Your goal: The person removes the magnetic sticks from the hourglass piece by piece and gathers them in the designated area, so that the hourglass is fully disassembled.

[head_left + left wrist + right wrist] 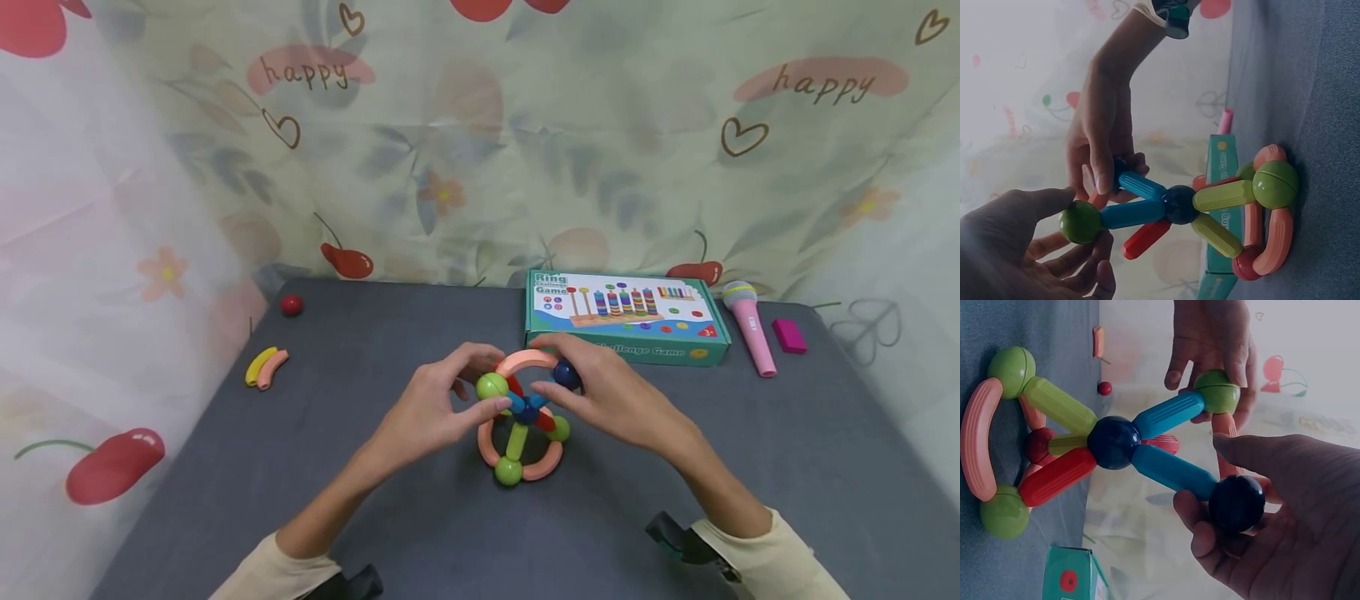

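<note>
A ball-and-stick building toy (517, 443) stands on the table between both hands. Its base is a ring of pink curved sticks (979, 437) and balls, from which green and red sticks rise to a dark blue centre ball (1180, 205). Two blue sticks (1172, 470) lead up to a light green ball (1080, 222) and a second dark blue ball (1237, 503), with a pink curved stick (527, 358) between them. My left hand (427, 404) holds the green ball between thumb and fingers. Round the upper dark blue ball curls my right hand (618, 392); its thumb lies by the pink stick.
Behind the toy lies a green game box (626, 318), with a pink microphone (752, 329) and a magenta block (790, 337) to its right. On the left are a red ball (292, 305), a yellow curved stick (259, 366) and a pink curved stick (272, 370).
</note>
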Motion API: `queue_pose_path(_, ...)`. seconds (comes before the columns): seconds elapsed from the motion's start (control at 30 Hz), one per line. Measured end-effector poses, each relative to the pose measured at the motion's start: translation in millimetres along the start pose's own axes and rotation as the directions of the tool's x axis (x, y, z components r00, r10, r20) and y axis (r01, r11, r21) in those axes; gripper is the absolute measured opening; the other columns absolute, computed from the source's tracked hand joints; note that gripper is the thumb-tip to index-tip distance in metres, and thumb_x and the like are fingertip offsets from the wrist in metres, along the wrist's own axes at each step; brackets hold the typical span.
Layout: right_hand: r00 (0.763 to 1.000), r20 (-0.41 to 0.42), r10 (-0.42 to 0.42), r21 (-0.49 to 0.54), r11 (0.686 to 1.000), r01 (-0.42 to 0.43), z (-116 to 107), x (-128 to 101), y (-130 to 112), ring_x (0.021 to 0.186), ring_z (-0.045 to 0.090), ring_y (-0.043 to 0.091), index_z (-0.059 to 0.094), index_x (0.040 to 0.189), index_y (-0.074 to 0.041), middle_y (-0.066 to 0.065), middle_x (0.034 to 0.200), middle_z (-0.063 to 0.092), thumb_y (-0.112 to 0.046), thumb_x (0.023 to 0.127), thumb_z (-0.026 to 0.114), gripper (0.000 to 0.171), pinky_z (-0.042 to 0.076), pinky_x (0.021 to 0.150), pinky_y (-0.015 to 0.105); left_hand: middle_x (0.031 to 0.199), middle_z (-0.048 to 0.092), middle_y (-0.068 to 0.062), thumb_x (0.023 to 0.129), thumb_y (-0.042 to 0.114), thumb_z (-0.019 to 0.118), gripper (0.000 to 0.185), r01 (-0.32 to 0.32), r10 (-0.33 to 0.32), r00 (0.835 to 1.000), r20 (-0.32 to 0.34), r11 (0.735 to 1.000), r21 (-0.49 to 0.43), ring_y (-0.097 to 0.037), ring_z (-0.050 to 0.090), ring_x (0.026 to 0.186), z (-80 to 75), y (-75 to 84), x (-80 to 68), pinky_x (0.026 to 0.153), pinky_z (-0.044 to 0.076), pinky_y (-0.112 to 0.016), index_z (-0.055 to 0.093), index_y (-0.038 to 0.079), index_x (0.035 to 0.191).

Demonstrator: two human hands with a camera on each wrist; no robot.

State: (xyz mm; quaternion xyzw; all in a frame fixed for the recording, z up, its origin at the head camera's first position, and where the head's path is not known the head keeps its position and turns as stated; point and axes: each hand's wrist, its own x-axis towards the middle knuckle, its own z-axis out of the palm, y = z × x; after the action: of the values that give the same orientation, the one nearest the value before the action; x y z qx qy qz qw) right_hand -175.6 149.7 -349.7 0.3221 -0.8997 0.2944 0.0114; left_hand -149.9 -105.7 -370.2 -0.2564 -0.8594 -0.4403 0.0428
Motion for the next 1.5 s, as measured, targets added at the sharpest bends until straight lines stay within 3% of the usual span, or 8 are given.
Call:
queue_pose_path(0.13, 1.000, -0.001, -0.018, -0.021, 1.000, 0.018, 1.7, 2.9, -1.7, 0.094, 0.068, 0.010, 0.057, 0.145, -0.010, 0.003, 0.127, 0.071, -0.029, 0.102, 0.070, 0.049, 0.056, 0.082, 0.032, 0.117, 0.076, -0.002, 0.094, 0.026, 0.079, 0.049, 0.008, -0.008, 1.000, -0.012, 1.000, 0.009, -0.014, 0.072, 0.099, -1.3, 1.2, -1.7, 0.083, 0.059, -0.040, 0.060, 0.015, 0.138)
queue_pose_path(0.27, 0.999, 0.000, -0.041, -0.040, 0.998, 0.041, 3.0, 4.7, -2.8, 0.095, 0.069, 0.009, 0.058, 0.148, -0.014, 0.001, 0.128, 0.073, -0.024, 0.103, 0.067, 0.047, 0.056, 0.082, 0.031, 0.115, 0.076, -0.001, 0.094, 0.026, 0.079, 0.045, 0.008, -0.008, 1.000, -0.017, 1.000, 0.026, -0.011, 0.071, 0.091, -1.6, 2.6, -2.6, 0.078, 0.057, -0.034, 0.062, 0.015, 0.134)
queue_pose_path(0.37, 0.999, -0.005, -0.053, -0.042, 0.998, 0.053, 4.2, 5.7, -3.5, 0.086, 0.065, 0.007, 0.061, 0.144, -0.014, -0.002, 0.118, 0.074, -0.021, 0.104, 0.065, 0.040, 0.053, 0.077, 0.027, 0.114, 0.076, -0.003, 0.094, 0.024, 0.079, 0.042, 0.014, -0.014, 1.000, -0.017, 1.000, 0.012, -0.007, 0.069, 0.083, -0.9, 4.1, -2.6, 0.074, 0.056, -0.028, 0.064, 0.014, 0.132)
queue_pose_path(0.53, 0.998, -0.026, -0.064, -0.037, 0.997, 0.063, 6.4, 6.8, -4.3, 0.081, 0.062, 0.006, 0.065, 0.137, -0.016, -0.005, 0.110, 0.073, -0.021, 0.106, 0.062, 0.031, 0.051, 0.074, 0.024, 0.112, 0.076, -0.008, 0.093, 0.018, 0.078, 0.039, 0.055, -0.056, 0.998, -0.007, 0.993, -0.102, -0.005, 0.074, 0.077, 0.6, 6.6, -3.0, 0.077, 0.061, -0.022, 0.065, 0.012, 0.129)
queue_pose_path(0.67, 0.996, -0.045, -0.071, -0.045, 0.997, 0.069, 7.5, 6.6, -4.1, 0.083, 0.062, 0.005, 0.066, 0.135, -0.015, -0.004, 0.110, 0.074, -0.020, 0.106, 0.062, 0.030, 0.052, 0.074, 0.025, 0.113, 0.075, -0.010, 0.093, 0.012, 0.076, 0.037, 0.104, -0.106, 0.994, 0.004, 0.973, -0.207, -0.013, 0.079, 0.078, 2.2, 8.5, -2.5, 0.080, 0.064, -0.028, 0.063, 0.013, 0.127)
queue_pose_path(0.83, 0.996, -0.050, -0.076, -0.047, 0.996, 0.074, 8.7, 7.2, -3.7, 0.082, 0.061, 0.005, 0.066, 0.134, -0.015, -0.004, 0.108, 0.073, -0.020, 0.106, 0.062, 0.029, 0.052, 0.075, 0.025, 0.112, 0.073, -0.012, 0.092, 0.006, 0.072, 0.036, 0.157, -0.160, 0.987, 0.012, 0.945, -0.287, -0.018, 0.080, 0.084, 2.6, 9.6, -2.0, 0.081, 0.064, -0.031, 0.064, 0.012, 0.127)
queue_pose_path(1.13, 0.997, -0.042, -0.066, -0.047, 0.997, 0.064, 8.6, 8.0, -4.3, 0.083, 0.062, 0.006, 0.067, 0.134, -0.014, 0.000, 0.113, 0.075, -0.021, 0.105, 0.063, 0.029, 0.052, 0.075, 0.026, 0.121, 0.071, -0.018, 0.096, 0.003, 0.065, 0.034, 0.181, -0.182, 0.983, 0.032, 0.914, -0.363, -0.033, 0.080, 0.097, -0.9, 7.0, -1.7, 0.081, 0.064, -0.028, 0.066, 0.007, 0.130)
queue_pose_path(1.5, 0.998, -0.039, -0.051, -0.060, 0.997, 0.049, 6.9, 6.0, -2.4, 0.081, 0.060, 0.005, 0.066, 0.134, -0.013, -0.002, 0.110, 0.074, -0.021, 0.106, 0.062, 0.029, 0.051, 0.073, 0.025, 0.126, 0.069, -0.017, 0.096, 0.009, 0.071, 0.039, 0.150, -0.156, 0.988, -0.001, 0.950, -0.273, -0.026, 0.079, 0.098, -2.9, 3.6, -5.5, 0.087, 0.063, -0.031, 0.064, 0.005, 0.134)
